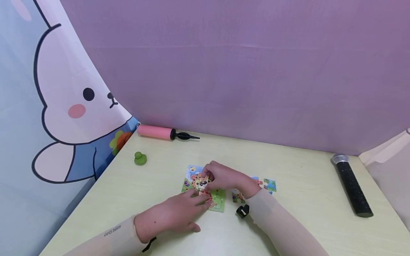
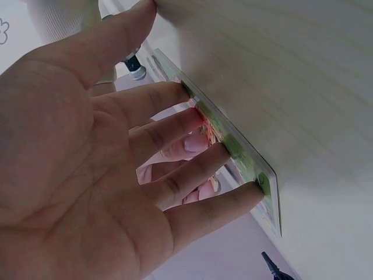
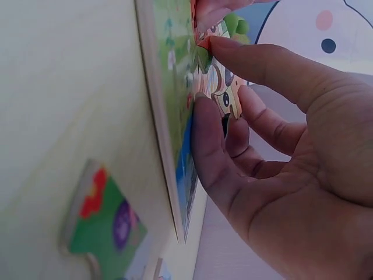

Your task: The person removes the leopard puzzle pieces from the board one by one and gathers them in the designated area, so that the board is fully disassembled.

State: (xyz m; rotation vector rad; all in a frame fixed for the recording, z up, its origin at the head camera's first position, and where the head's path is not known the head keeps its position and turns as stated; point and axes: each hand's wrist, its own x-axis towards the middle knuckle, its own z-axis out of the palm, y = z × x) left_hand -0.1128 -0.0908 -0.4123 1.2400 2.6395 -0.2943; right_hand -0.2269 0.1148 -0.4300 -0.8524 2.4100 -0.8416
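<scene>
A flat jigsaw board printed with a cartoon spotted animal on green and blue lies on the table. The right hand pinches a puzzle piece with part of the animal's face, tilted up over the board in the right wrist view. The left hand spreads its nearly straight fingers over the board's near side. In the left wrist view the fingertips rest at the board's edge and face, the thumb held apart. Loose puzzle pieces lie to the right, partly hidden by the right wrist.
A pink hand pump with a black nozzle lies at the table's back left, with a green toy duck in front of it. Toward the right edge lies a black microphone. A purple cloth hangs behind the table.
</scene>
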